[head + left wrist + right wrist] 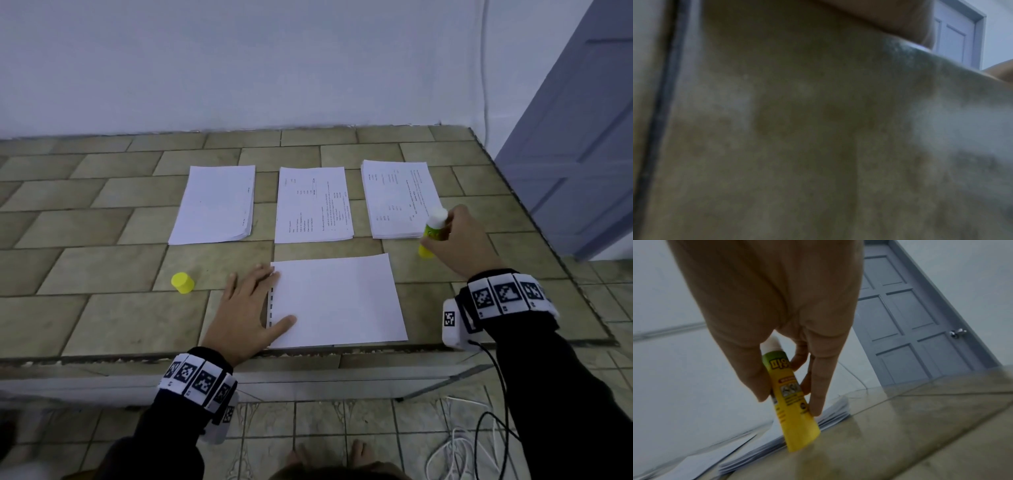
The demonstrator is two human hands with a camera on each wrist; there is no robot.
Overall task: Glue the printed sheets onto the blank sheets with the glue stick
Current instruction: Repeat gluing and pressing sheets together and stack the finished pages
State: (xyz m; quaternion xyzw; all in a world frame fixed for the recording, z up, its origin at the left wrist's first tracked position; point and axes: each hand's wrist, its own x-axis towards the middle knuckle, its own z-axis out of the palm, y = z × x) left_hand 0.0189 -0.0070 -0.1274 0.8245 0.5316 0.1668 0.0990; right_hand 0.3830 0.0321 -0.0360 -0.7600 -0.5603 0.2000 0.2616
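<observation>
Our right hand (pixel 459 240) grips the uncapped glue stick (pixel 432 233) beside the printed stack (pixel 397 198); our left hand (pixel 250 308) lies flat, fingers spread, on the blank sheet (pixel 335 301) under it; no gluing shows yet, so seemingly everything remains

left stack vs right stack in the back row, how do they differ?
The left stack shows an almost blank top sheet with only faint print at its right edge; the right stack has lines of text across its top sheet. The left stack lies untouched; the right stack has the glue stick, gripped by the right hand, at its near right corner. Both are white paper on the tiled table.
</observation>
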